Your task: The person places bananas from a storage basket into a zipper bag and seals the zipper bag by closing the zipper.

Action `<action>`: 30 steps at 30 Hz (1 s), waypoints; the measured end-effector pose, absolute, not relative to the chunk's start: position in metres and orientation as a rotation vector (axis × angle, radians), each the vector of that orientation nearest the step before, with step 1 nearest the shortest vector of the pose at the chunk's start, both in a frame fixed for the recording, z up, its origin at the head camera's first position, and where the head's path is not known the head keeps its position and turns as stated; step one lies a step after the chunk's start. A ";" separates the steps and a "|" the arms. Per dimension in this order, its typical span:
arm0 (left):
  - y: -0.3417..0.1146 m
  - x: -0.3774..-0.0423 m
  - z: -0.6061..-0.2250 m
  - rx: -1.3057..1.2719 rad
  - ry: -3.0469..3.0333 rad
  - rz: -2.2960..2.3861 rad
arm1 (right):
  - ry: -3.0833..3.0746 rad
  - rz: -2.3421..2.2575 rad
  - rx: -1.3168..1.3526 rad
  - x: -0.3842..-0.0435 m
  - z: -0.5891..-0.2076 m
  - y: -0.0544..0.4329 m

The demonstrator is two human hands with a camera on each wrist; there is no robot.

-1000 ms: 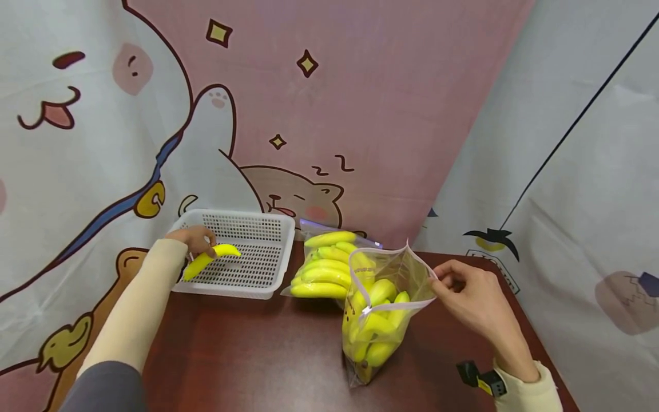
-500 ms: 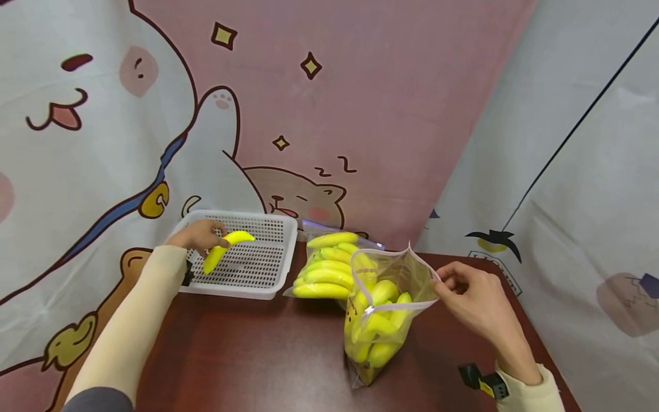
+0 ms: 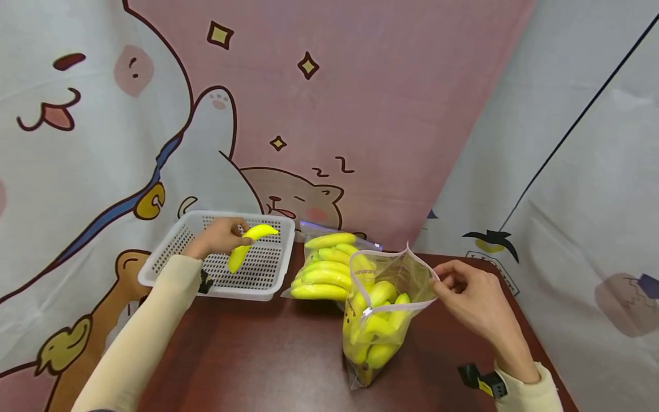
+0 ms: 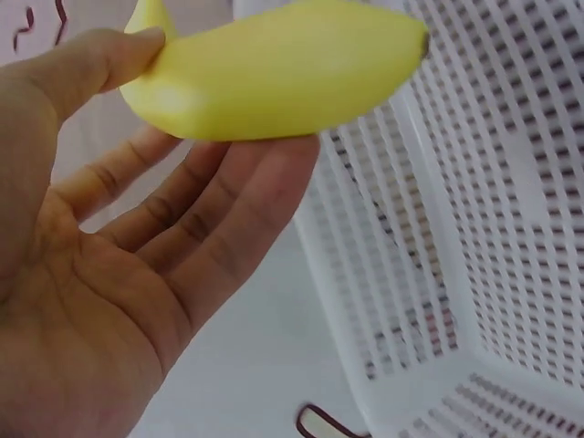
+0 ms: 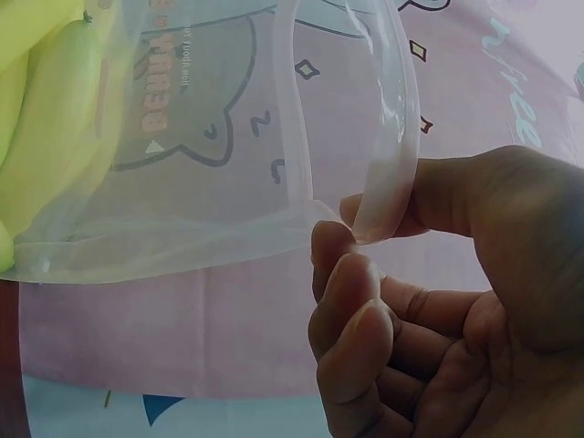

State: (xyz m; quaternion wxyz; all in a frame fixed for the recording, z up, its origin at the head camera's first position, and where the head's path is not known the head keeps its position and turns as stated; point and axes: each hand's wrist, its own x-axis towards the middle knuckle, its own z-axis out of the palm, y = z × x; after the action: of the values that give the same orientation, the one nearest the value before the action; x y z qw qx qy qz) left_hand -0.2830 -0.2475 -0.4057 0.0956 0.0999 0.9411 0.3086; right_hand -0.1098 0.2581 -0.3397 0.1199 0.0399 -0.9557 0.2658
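Left hand: my left hand [image 3: 218,237] pinches a single banana [image 3: 249,244] between thumb and fingertips; my palm is open below it in the left wrist view [image 4: 119,301].

Banana: it hangs tilted in the air over the white basket [image 3: 170,254], its upper end toward the basket's right rim, clear of the basket floor. In the left wrist view the banana [image 4: 274,73] sits across my fingertips with the basket's mesh wall [image 4: 474,228] behind it.

Right hand: my right hand [image 3: 471,297] pinches the right edge of the clear zip bag's mouth [image 3: 412,269]; in the right wrist view thumb and forefinger [image 5: 351,274] press the plastic strip [image 5: 383,173] between them.

Zip bag: it stands upright on the dark red table [image 3: 268,360], mouth held open, filled with bananas [image 3: 376,326].

Second bag: a closed bag of bananas [image 3: 321,269] lies just behind the open one, between it and the basket.

Backdrop: a cartoon curtain [image 3: 309,114] hangs behind the table.
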 end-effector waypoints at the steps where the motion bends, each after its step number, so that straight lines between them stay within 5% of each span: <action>1: -0.244 -0.282 -0.405 0.312 2.790 0.929 | -2.793 0.776 0.117 -0.110 -0.340 0.258; 30: -0.137 -0.231 -0.364 0.655 2.943 1.136 | -2.771 0.746 0.132 -0.116 -0.342 0.260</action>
State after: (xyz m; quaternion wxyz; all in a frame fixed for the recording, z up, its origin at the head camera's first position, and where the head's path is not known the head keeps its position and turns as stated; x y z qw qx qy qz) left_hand -0.2312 -0.1369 -0.3644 -0.0400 0.2030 0.9127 0.3523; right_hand -0.1162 0.2603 -0.3415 0.1341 0.0455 -0.9559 0.2574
